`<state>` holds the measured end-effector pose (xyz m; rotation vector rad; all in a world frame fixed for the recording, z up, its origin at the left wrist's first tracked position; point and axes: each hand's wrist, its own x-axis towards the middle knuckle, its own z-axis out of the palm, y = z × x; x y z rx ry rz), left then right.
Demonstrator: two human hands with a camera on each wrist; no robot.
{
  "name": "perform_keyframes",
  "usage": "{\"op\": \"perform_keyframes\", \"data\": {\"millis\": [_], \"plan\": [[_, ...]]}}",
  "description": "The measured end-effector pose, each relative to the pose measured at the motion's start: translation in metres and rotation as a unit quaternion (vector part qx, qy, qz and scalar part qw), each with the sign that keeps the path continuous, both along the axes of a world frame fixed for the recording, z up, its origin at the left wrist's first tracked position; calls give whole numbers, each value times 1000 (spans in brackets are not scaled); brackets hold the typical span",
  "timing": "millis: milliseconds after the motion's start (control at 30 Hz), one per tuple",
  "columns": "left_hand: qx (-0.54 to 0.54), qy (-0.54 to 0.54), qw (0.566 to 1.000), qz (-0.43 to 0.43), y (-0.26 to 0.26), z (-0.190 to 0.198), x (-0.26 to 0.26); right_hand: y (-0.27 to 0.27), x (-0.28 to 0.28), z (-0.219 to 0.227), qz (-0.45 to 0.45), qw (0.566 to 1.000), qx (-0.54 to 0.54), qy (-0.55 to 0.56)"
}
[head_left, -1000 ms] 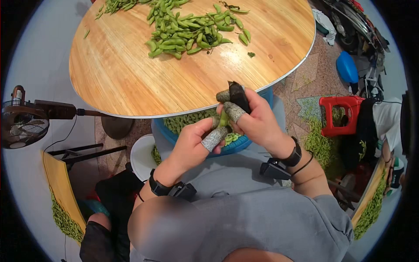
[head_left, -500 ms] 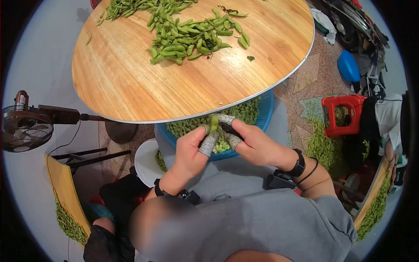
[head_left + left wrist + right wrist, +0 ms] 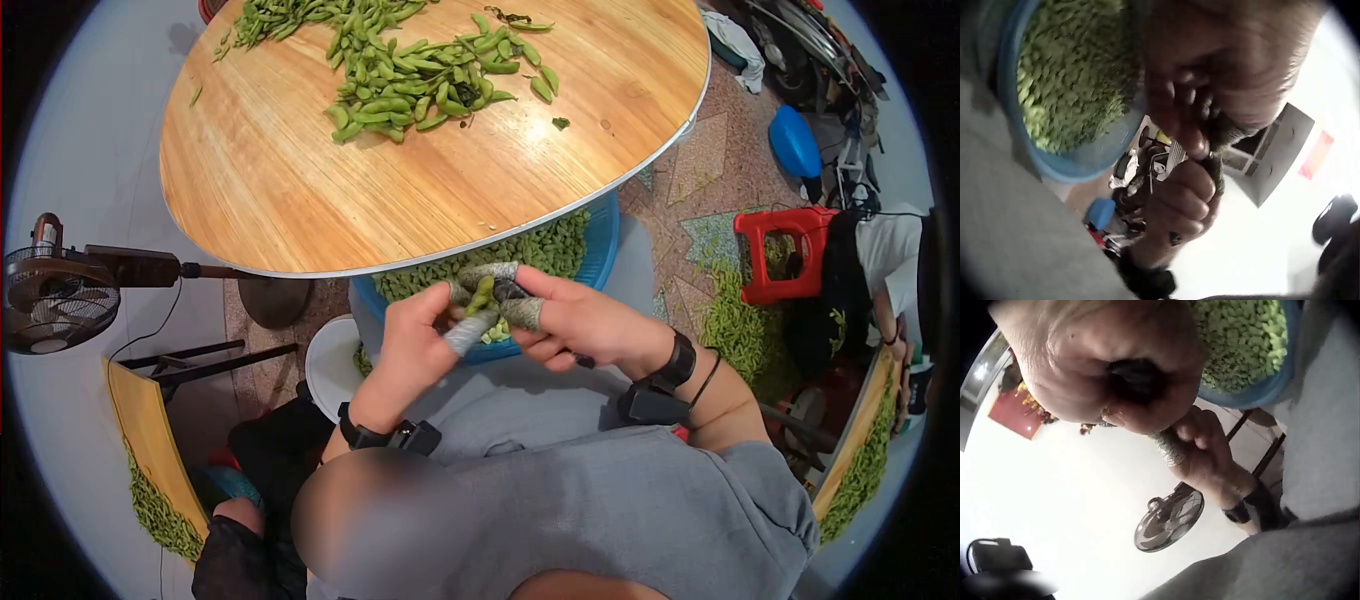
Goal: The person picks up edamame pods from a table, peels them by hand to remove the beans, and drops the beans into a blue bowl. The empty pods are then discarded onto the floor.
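Above a blue basin [image 3: 604,240] of shelled green beans [image 3: 550,248], my two hands meet at the fingertips. Grey wraps cover several of their thumbs and fingers. My left hand [image 3: 412,332] pinches a green soybean pod [image 3: 482,294] between thumb and finger. Opposite it, my right hand [image 3: 605,328] curls around a dark, slim object [image 3: 508,289], whose one end shows by the pod; I cannot tell its kind. A dark tip [image 3: 584,361] pokes out below that hand. In the right wrist view, the palm [image 3: 1116,356] hides most of the object.
A round wooden table [image 3: 290,190] stands just ahead, bearing a heap of pods [image 3: 400,85]. To the left are a white bucket [image 3: 335,370] and a fan [image 3: 60,290]. A red stool [image 3: 785,255] stands right, beside pods [image 3: 735,325] on the floor.
Both hands have come down from the table's edge to over the basin, staying together. The dark object, upright in my right hand earlier, now lies lower between the fingers, beside the pod.
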<state>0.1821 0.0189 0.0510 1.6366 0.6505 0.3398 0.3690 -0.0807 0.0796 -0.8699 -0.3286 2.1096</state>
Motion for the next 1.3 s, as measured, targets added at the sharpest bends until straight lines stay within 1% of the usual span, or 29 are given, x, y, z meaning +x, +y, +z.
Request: {"op": "perform_keyframes", "data": {"millis": [33, 67, 200, 233, 267, 300, 333, 367, 400, 433, 467, 500, 533, 567, 600, 633, 700, 733, 800, 833, 900, 933, 1000, 1033, 1067, 1133, 1167, 1233, 1300], "plan": [[281, 34, 959, 15, 0, -3, 1, 1, -8, 4, -4, 998, -1, -68], [449, 41, 893, -11, 4, -5, 1, 2, -13, 5, -8, 991, 0, -136], [498, 0, 867, -9, 4, -13, 2, 3, -10, -2, -35, 994, -6, -106], [230, -3, 973, 19, -4, -5, 3, 1, -7, -4, -31, 997, 0, -77], [-59, -6, 997, 47, -9, 0, 2, -2, -4, -7, -26, 998, 5, -48], [-61, -4, 997, 48, -8, 0, 1, -4, -2, -11, -26, 999, 4, -47], [-266, -78, 959, 59, -6, 1, -1, -5, 2, -17, -18, 1000, 10, -12], [-457, -149, 874, 66, -4, 1, -2, -4, 5, -20, -11, 1000, 17, 22], [-447, -112, 884, 78, -5, 5, 1, -3, 6, -19, -13, 1000, 16, 22], [-448, -110, 884, 78, -6, 1, 2, -1, 7, -18, -20, 995, 33, -87], [-362, -87, 926, 63, -7, -6, 2, 1, 6, -17, -26, 979, 51, -195], [-271, -62, 959, 48, -7, -11, 2, 2, 4, -24, -26, 979, 51, -194], [-271, -62, 960, 48, -8, -13, 2, 3, 1, -36, -53, 910, 161, -378], [-202, -30, 979, 8, -9, -14, 1, 4, -1, -43, -77, 794, 262, -543], [-131, 1, 991, -32, -9, -15, 0, 7, -2, -39, -77, 798, 257, -540], [-132, 2, 991, -33, -8, -15, 0, 8, -3, -43, -78, 798, 257, -539], [112, 93, 986, -87, -6, -17, -3, 9, -5, -58, -94, 666, 373, -640], [111, 94, 986, -87, -8, -19, -3, 8, -6, -62, -94, 667, 372, -639], [196, 113, 967, -114, -12, -21, -1, 7, -8, -69, -74, 635, 351, -685], [196, 113, 967, -114, -12, -21, -1, 9, -6, -75, -74, 635, 351, -685], [-24, 132, 988, -78, -14, -20, -2, 12, 2, -82, -17, 609, 290, -738], [-24, 132, 988, -79, -13, -21, -3, 9, 3, -79, -19, 587, 265, -764], [-99, 100, 990, -30, -9, -26, -7, 2, 0, -70, -19, 576, 254, -777], [-99, 99, 990, -30, -8, -28, -8, -1, -1, -66, -17, 564, 243, -789], [-102, 111, 988, -23, -7, -30, -9, -2, -2, -60, -15, 563, 244, -789], [-102, 121, 987, -18, -7, -30, -10, 0, -7, -50, -83, 602, 394, -689], [-87, 135, 987, -26, -8, -26, -9, 3, -10, -51, -85, 597, 394, -693], [-63, 139, 987, -42, -9, -17, -5, 11, -12, -60, -119, 635, 440, -623], [-29, 127, 991, 3, -11, -9, -5, 13, -10, -60, -130, 636, 438, -622]]}}
